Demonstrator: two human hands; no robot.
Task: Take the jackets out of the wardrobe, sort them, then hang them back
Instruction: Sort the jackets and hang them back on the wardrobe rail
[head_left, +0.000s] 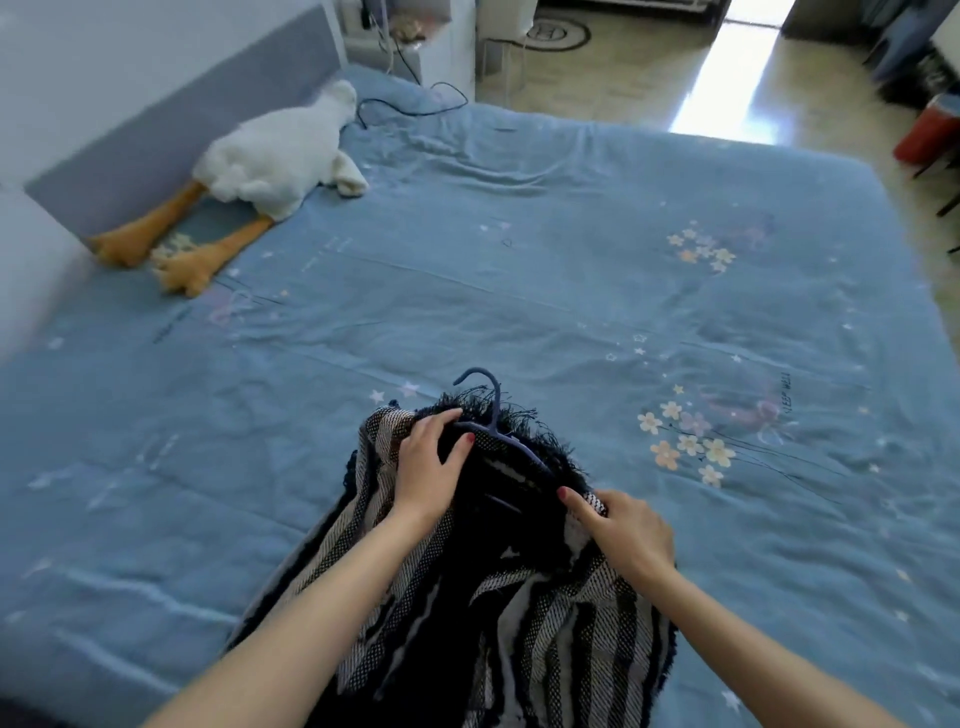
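- My left hand (428, 465) grips the striped jacket (467, 597) at its left shoulder, fingers curled over the fabric edge and thumb pressed onto the dark inner side.
- My right hand (626, 535) pinches the jacket's right shoulder edge, forefinger extended along the fabric, the remaining fingers curled round it.
- The jacket is a woven garment in dark navy and white stripes with a fringed collar. It lies on the bed (571, 291), at the near edge, directly in front of me, collar pointing away from me.
- A blue hanger (493, 415) sits inside the jacket's neck, between my two hands; its hook projects beyond the fringed collar over the sheet.
- The bed is covered by a blue sheet printed with small flowers and stars.
- A white plush goose (275, 156) with orange feet lies at the far left of the bed, against the grey headboard (156, 119), well apart from the jacket.
- A black cable (415, 98) trails across the bed's far corner.
- Tiled floor (649, 73) beyond the bed.
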